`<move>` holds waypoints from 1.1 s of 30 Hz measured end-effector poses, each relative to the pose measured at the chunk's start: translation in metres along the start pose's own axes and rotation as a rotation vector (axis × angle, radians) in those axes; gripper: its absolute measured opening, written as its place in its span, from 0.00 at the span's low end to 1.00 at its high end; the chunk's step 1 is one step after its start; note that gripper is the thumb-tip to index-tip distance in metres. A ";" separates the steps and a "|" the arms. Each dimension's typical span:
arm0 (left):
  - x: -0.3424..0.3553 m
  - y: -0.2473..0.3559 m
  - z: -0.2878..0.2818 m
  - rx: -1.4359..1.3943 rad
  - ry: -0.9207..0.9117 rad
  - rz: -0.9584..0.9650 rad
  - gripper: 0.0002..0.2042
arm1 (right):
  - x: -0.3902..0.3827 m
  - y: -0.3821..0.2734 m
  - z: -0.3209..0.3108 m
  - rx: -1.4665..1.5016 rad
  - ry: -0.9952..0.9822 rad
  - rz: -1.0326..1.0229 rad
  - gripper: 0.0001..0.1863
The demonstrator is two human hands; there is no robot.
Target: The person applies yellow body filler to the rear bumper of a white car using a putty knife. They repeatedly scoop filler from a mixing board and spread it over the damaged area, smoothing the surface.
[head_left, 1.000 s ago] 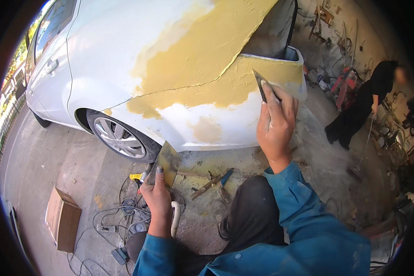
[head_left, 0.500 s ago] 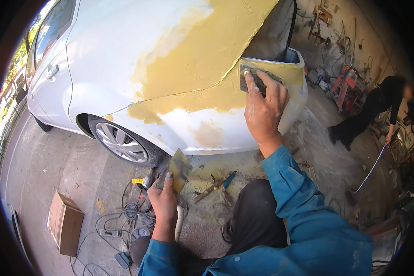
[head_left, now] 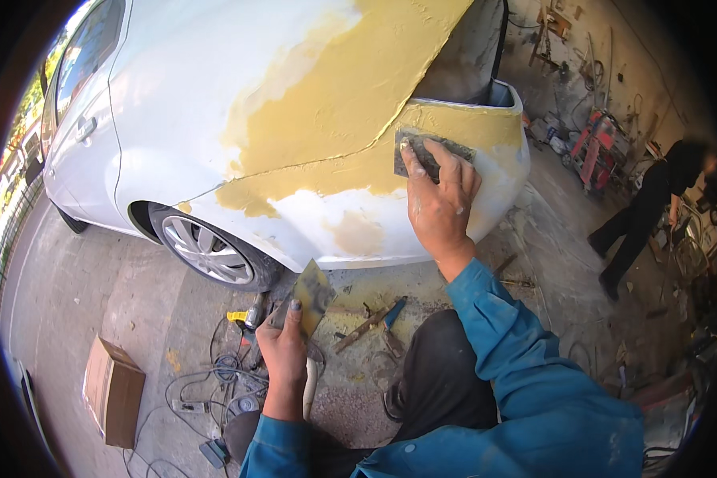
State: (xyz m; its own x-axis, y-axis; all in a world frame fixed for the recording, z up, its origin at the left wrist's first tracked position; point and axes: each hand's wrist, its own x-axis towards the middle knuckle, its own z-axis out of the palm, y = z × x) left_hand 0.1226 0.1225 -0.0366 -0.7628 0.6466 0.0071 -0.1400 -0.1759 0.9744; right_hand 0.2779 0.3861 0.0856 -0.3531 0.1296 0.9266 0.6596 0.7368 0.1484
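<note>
A white car (head_left: 167, 88) stands before me, its rear side panel and bumper coated with yellow body filler (head_left: 319, 119). My right hand (head_left: 444, 203) presses a dark, filler-smeared spreader (head_left: 434, 154) flat against the bumper corner, just below the open light recess (head_left: 458, 76). Low in front of the bumper, my left hand (head_left: 285, 342) grips a flat putty plate (head_left: 315, 299) streaked with yellow filler, thumb on top. Much of that plate's lower part is hidden by the fingers.
Left of my knees, power tools and tangled cables (head_left: 227, 370) lie on the floor beside a cardboard box (head_left: 115, 390). Blue-handled hand tools (head_left: 392, 315) lie under the bumper. At right, a person in dark clothes (head_left: 653, 207) stands near red equipment (head_left: 593, 151).
My right hand and spreader have slid left and down across the filler on the bumper. My left hand stays in place. The person at right has shifted stance.
</note>
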 end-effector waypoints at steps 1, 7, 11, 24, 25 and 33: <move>0.000 0.002 0.002 -0.004 0.002 0.000 0.16 | -0.003 -0.001 -0.002 0.011 -0.014 -0.010 0.24; -0.001 0.002 0.001 -0.006 -0.001 -0.011 0.16 | -0.006 -0.006 -0.024 0.018 0.060 -0.020 0.22; -0.004 0.007 0.003 -0.002 -0.001 -0.017 0.16 | 0.014 0.001 -0.025 -0.025 0.122 0.040 0.23; -0.004 0.008 0.000 -0.012 -0.017 -0.033 0.17 | 0.006 -0.016 0.011 -0.012 0.079 0.105 0.20; -0.004 0.007 -0.001 -0.006 -0.016 -0.030 0.17 | 0.005 -0.017 0.012 -0.017 0.073 0.102 0.20; -0.003 0.008 0.000 0.005 -0.025 -0.025 0.17 | -0.017 -0.018 0.011 0.030 0.008 0.052 0.20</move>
State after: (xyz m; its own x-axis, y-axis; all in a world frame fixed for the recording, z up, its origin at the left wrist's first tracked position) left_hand 0.1242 0.1194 -0.0291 -0.7432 0.6690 -0.0115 -0.1554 -0.1559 0.9755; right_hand 0.2649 0.3773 0.0632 -0.3133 0.1627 0.9356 0.6564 0.7490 0.0896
